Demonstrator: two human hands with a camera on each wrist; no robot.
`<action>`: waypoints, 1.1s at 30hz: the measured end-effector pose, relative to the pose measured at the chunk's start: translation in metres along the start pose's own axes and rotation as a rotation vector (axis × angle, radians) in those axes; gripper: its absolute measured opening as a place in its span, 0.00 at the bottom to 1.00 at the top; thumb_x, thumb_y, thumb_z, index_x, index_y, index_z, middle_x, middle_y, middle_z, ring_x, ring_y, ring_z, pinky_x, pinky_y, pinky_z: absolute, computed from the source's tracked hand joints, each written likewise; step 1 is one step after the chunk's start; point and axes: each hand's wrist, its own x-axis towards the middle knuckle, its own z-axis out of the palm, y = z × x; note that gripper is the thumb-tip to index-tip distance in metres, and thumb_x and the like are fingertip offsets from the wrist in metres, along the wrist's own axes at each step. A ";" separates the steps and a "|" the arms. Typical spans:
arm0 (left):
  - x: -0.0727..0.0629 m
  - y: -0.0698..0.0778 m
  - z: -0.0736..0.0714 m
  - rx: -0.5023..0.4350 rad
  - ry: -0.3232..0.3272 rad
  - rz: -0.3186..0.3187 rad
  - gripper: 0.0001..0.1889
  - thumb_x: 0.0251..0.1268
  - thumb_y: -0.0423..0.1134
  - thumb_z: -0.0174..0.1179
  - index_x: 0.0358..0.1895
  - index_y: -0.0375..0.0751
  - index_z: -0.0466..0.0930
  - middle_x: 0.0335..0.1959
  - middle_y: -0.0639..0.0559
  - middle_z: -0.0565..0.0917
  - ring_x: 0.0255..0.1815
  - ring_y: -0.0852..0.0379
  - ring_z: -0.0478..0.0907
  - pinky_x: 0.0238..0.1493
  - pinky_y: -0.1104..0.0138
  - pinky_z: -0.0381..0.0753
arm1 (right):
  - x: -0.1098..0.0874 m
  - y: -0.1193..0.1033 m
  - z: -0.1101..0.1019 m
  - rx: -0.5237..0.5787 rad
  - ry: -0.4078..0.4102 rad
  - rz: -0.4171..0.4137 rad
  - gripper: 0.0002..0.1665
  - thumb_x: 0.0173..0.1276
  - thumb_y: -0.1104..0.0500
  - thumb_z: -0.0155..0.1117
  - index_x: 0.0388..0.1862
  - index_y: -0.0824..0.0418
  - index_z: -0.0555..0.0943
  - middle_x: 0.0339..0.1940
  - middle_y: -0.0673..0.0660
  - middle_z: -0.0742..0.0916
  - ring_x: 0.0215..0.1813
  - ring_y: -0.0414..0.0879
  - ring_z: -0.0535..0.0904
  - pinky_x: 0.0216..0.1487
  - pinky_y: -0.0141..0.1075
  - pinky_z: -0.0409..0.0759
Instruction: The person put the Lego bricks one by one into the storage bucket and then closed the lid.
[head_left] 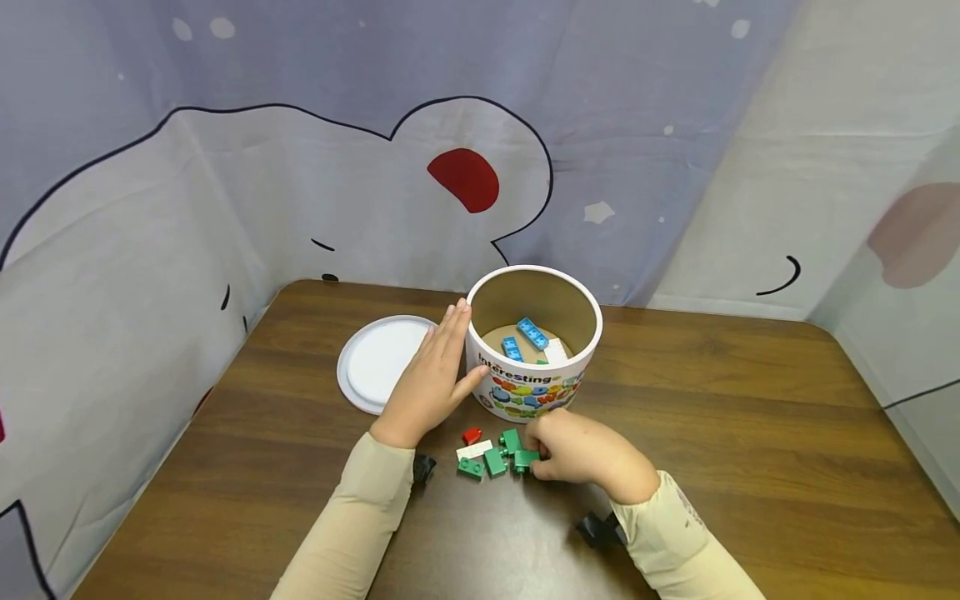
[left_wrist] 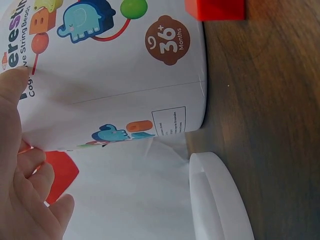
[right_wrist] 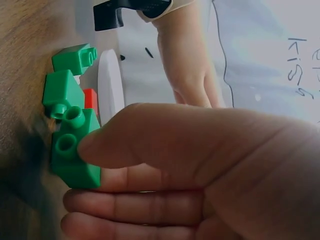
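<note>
My left hand [head_left: 427, 379] rests against the left side of a round white bucket [head_left: 517, 296], fingers extended, thumb toward the printed front. In the left wrist view its thumb touches the printed wall. At the bucket's front, my right hand [head_left: 581, 450] pinches a green toy brick [right_wrist: 75, 160] between thumb and index finger; the brick is low, by the tabletop. Beside it lie further green bricks [head_left: 495, 462], a white flat brick [head_left: 474, 450] and a small red brick [head_left: 472, 435]. Inside the bucket are blue bricks [head_left: 532, 333], a white piece [head_left: 556, 351] and a bit of green.
A round white lid [head_left: 386, 358] lies on the wooden table [head_left: 735, 417] left of the bucket. Behind the table hangs a printed cloth [head_left: 337, 183]. Black wrist devices [head_left: 597, 530] are strapped at both sleeves.
</note>
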 end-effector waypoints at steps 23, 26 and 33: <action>0.000 0.000 0.000 0.001 -0.004 0.005 0.45 0.75 0.51 0.59 0.83 0.39 0.42 0.84 0.45 0.47 0.83 0.51 0.43 0.79 0.49 0.50 | -0.009 -0.009 -0.018 -0.033 0.237 -0.064 0.05 0.58 0.65 0.68 0.31 0.59 0.80 0.27 0.46 0.83 0.32 0.41 0.80 0.37 0.34 0.81; 0.000 0.000 -0.001 -0.003 -0.007 0.000 0.45 0.75 0.51 0.59 0.83 0.38 0.42 0.84 0.45 0.47 0.83 0.50 0.43 0.79 0.49 0.49 | -0.010 -0.010 -0.020 -0.016 0.313 -0.090 0.04 0.60 0.67 0.67 0.33 0.59 0.81 0.29 0.47 0.85 0.34 0.41 0.82 0.39 0.35 0.83; 0.000 0.001 -0.002 -0.009 -0.012 -0.006 0.45 0.74 0.50 0.60 0.83 0.38 0.43 0.84 0.45 0.48 0.83 0.51 0.42 0.79 0.49 0.49 | -0.011 -0.010 -0.023 -0.006 0.373 -0.120 0.06 0.62 0.69 0.67 0.32 0.59 0.82 0.29 0.46 0.85 0.34 0.38 0.82 0.39 0.34 0.84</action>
